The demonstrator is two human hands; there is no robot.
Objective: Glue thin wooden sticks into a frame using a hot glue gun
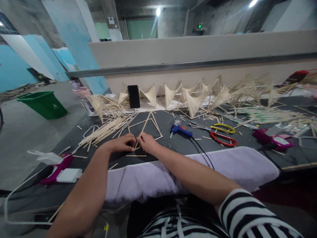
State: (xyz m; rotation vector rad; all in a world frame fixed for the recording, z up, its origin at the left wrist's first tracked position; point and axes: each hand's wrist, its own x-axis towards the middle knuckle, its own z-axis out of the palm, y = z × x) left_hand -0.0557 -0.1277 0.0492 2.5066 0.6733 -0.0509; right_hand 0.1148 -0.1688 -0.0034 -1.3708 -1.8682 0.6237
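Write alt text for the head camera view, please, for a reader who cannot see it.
A person's left hand and right hand work at a frame of thin sticks on a dark table. Around them lie loose sticks, a blue glue gun and scissors; fan-like stick models stand behind.

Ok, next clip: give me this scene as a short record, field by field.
left hand: at the near corner of a pale wooden-stick frame; grip unclear
right hand: fingers pinching a stick of that frame
tools: blue glue gun, scissors with yellow and red handles, right of the hands
behind: black phone upright, fan-shaped stick pieces
near edge: pale lilac cloth
floor: green plastic bin, left
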